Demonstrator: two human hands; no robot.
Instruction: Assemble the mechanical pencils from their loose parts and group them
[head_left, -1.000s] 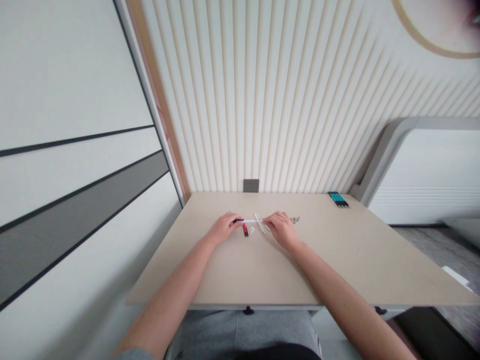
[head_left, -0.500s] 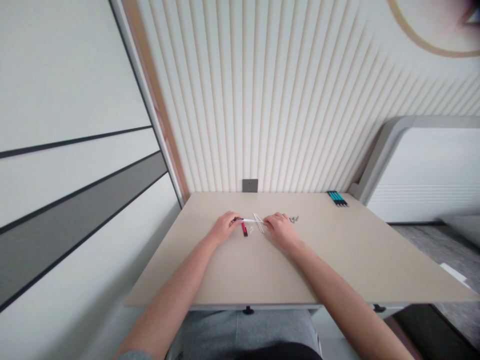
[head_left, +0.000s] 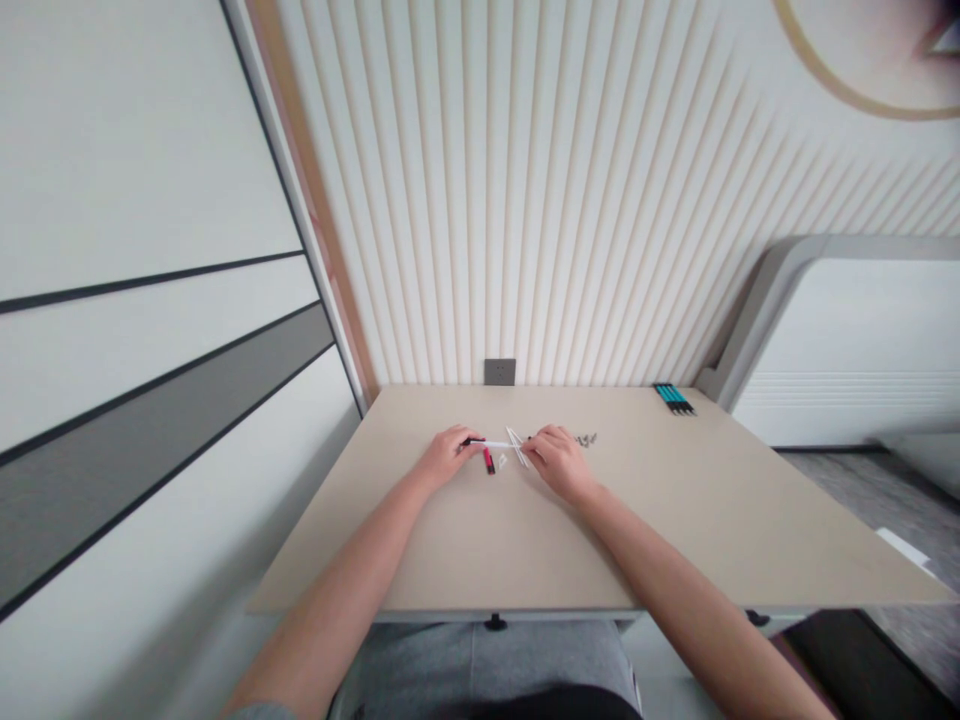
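Between my hands a thin white stick [head_left: 498, 444] with a dark left end lies level, just above the table. My left hand [head_left: 451, 452] is closed on its dark end. The fingers of my right hand [head_left: 555, 458] pinch its right end. Below the stick, near my left fingertips, lies a short red and black piece [head_left: 489, 461]. Small white bits [head_left: 502, 461] sit beside it. Several thin white sticks [head_left: 518, 450] lie loosely crossed, partly behind the held one. Small dark metal parts [head_left: 588, 439] rest just right of my right hand.
The beige table [head_left: 495, 550] meets a ribbed wall with a dark socket [head_left: 499, 372]. Several teal and black pens [head_left: 676, 399] lie side by side at the back right. A white cabinet stands at the left, a grey and white bed end at the right.
My right hand has shifted slightly left along the white stick, and more of the metal parts shows beside it. My left hand has barely moved.
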